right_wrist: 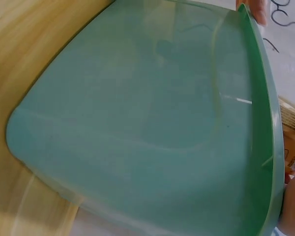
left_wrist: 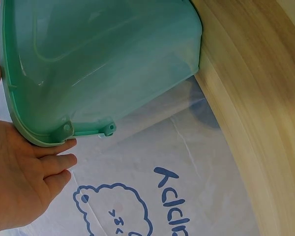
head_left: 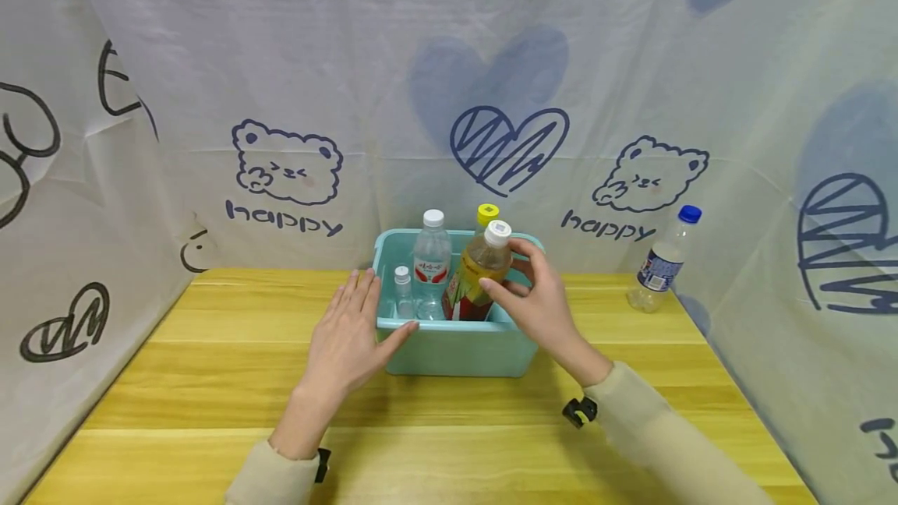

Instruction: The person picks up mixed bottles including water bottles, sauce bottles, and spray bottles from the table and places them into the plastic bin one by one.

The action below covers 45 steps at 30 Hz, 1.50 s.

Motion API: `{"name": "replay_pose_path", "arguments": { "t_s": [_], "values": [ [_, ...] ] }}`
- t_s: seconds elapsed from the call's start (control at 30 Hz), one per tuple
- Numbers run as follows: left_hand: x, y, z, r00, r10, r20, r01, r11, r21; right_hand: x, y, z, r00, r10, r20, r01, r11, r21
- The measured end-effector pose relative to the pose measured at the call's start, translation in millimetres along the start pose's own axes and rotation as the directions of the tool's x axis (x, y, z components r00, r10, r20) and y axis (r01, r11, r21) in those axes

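Note:
A turquoise plastic bin (head_left: 459, 355) stands on the wooden table with several bottles upright or leaning inside. My right hand (head_left: 539, 302) reaches over its right side and grips a white-capped bottle with a yellow and red label (head_left: 479, 275), thumb in front and fingers behind. This bottle tilts to the right, its lower end inside the bin. Straight fingers of my left hand (head_left: 347, 341) rest against the bin's left rim; the left wrist view shows the hand (left_wrist: 24, 177) touching the rim corner. Beside the gripped bottle are a clear red-labelled bottle (head_left: 432, 256) and a small clear bottle (head_left: 403, 294).
Behind the gripped bottle a yellow cap (head_left: 487, 213) shows; its bottle is mostly hidden. A clear bottle with a blue cap and dark blue label (head_left: 659, 265) stands at the table's back right. Printed white cloth (head_left: 393, 61) hangs behind and at both sides.

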State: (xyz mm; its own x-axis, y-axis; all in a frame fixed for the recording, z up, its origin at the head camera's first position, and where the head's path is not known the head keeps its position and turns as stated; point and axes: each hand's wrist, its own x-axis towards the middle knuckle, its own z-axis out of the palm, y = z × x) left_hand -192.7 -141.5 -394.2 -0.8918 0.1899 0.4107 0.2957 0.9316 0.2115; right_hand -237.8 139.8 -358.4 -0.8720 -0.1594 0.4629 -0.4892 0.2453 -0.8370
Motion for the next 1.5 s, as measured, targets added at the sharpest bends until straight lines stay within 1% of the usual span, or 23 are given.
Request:
{"name": "replay_pose_path", "arguments": {
  "t_s": [0.27, 0.47, 0.6, 0.67, 0.83, 1.03, 1.33, 1.5],
  "values": [
    [0.5, 0.7, -0.5, 1.000, -0.004, 0.008, 0.004, 1.000, 0.003, 10.1, -3, 12, 0.994, 0.026, 0.111, -0.015, 0.995, -0.102],
    [0.2, 0.1, -0.3, 1.000, -0.008, 0.015, 0.008, 1.000, 0.004, 17.8, -5, 23, 0.977, 0.042, 0.208, -0.006, 0.985, -0.172],
    [-0.3, -0.1, -0.1, 1.000, -0.011, 0.026, 0.011, 1.000, 0.002, 23.6, -5, 31, 0.966, 0.051, 0.253, 0.007, 0.975, -0.224],
    [-0.5, -0.1, -0.1, 1.000, -0.009, 0.023, 0.009, 1.000, 0.001, 26.8, -5, 35, 0.961, 0.059, 0.270, 0.007, 0.971, -0.238],
    [-0.2, -0.6, -0.3, 1.000, 0.001, 0.005, -0.001, 1.000, 0.003, 33.7, -7, 46, 0.945, 0.091, 0.314, -0.015, 0.972, -0.235],
    [-0.2, -0.2, 0.3, 1.000, 0.002, 0.012, -0.002, 1.000, 0.006, 40.3, -5, 58, 0.928, 0.127, 0.351, -0.028, 0.962, -0.273],
    [-0.4, -0.4, 1.3, 1.000, 0.001, 0.012, -0.001, 1.000, 0.008, 48.5, -5, 73, 0.906, 0.148, 0.397, -0.004, 0.940, -0.341],
    [-0.3, -0.2, 1.8, 1.000, 0.000, 0.012, 0.000, 1.000, 0.008, 50.5, -3, 77, 0.894, 0.153, 0.421, 0.006, 0.936, -0.353]
  ]
}}
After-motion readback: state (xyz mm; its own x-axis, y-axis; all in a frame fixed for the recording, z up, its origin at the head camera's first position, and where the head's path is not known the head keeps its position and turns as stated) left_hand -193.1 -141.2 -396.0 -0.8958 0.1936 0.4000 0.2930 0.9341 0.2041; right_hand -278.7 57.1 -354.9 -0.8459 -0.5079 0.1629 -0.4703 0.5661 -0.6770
